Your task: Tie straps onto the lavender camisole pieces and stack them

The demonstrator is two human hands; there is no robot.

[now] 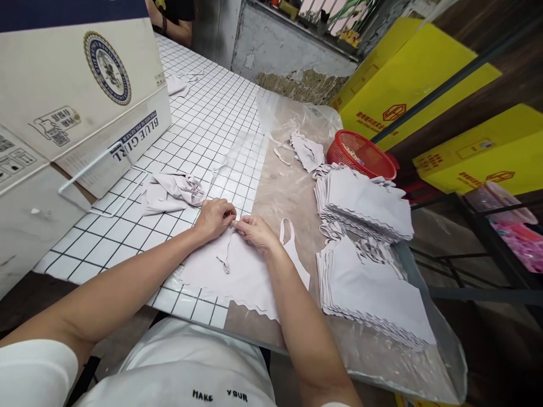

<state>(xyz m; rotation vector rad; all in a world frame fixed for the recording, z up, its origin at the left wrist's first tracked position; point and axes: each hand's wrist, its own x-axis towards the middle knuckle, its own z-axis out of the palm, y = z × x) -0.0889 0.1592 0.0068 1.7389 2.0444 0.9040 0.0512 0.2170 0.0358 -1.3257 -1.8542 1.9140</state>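
A pale camisole top (237,277) with a wavy hem lies flat on the table in front of me. My left hand (215,217) pinches its upper edge from the left, fingers curled. Close beside it, nearly touching, my right hand (256,232) pinches the same edge. A thin strap or cord dangles below the fingertips onto the cloth. One shoulder strap (287,229) loops up to the right of my right hand. What exactly sits between the fingertips is too small to make out. Beyond my left hand rests a crumpled pale garment (172,192).
Two stacks of pale garments, a far one (365,203) and a near one (373,288), lie at the right. Behind them stands a red basket (360,152). A large cardboard box (80,107) stands at the left. Yellow boxes (411,79) are beyond the table. A person's arm (178,29) shows at the far end.
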